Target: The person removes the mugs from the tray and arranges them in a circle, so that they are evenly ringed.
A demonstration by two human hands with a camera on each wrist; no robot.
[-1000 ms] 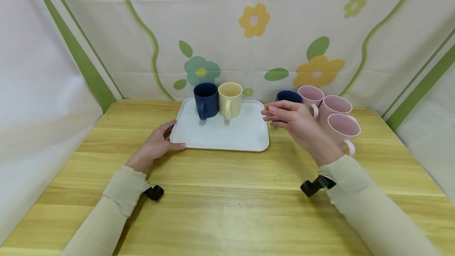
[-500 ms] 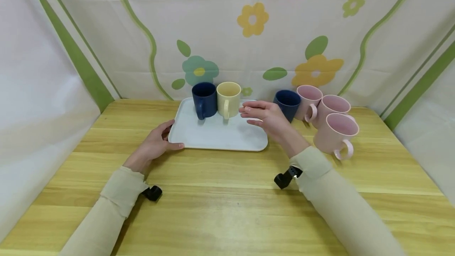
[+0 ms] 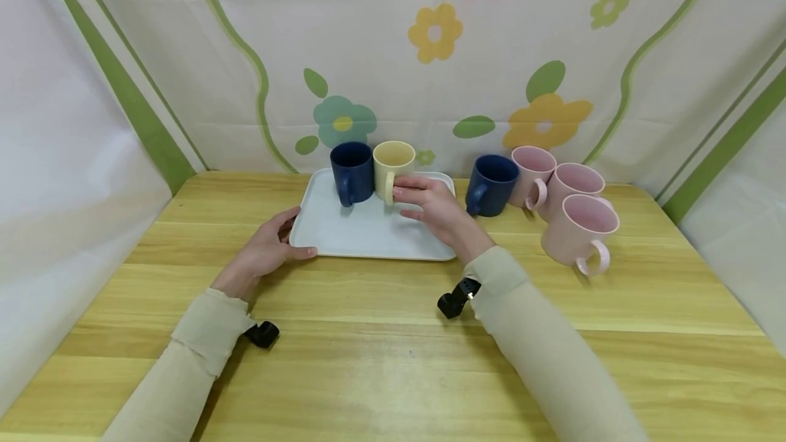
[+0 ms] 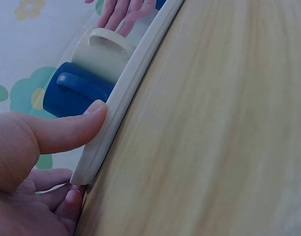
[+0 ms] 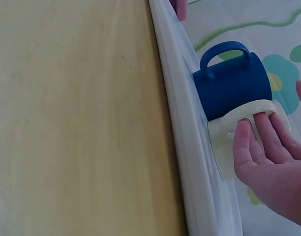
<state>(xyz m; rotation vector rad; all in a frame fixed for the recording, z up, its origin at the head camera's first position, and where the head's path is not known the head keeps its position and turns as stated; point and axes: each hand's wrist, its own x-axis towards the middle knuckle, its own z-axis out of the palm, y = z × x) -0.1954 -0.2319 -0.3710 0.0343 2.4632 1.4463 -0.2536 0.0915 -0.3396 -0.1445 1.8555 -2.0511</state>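
My left hand [image 3: 264, 251] holds the near left corner of a white rectangular tray [image 3: 362, 237], with the thumb on the rim and the other fingers at its side and underside. Upright at the back of the tray, side by side, stand a navy mug [image 3: 362, 179] and a cream-yellow mug [image 3: 382, 172], handles toward me. My right hand [image 3: 439, 213] reaches over the tray from the right, its fingers extended to the cream-yellow mug. In the right wrist view, the fingertips [image 5: 261, 120] lie right at that mug's handle [image 5: 254, 105], not curled round it.
To the right of the tray stands a second navy mug [image 3: 494, 186]. Beside it are three pink mugs, one at the back [image 3: 528, 179], one in the middle [image 3: 555, 196] and one nearest me [image 3: 568, 237]. A flower-patterned cloth [image 3: 344, 33] hangs behind the wooden table [image 3: 368, 346].
My right hand has moved left from in front of the second navy mug to the cream-yellow mug's handle. The left hand keeps its hold on the tray, and the mugs stay in place.
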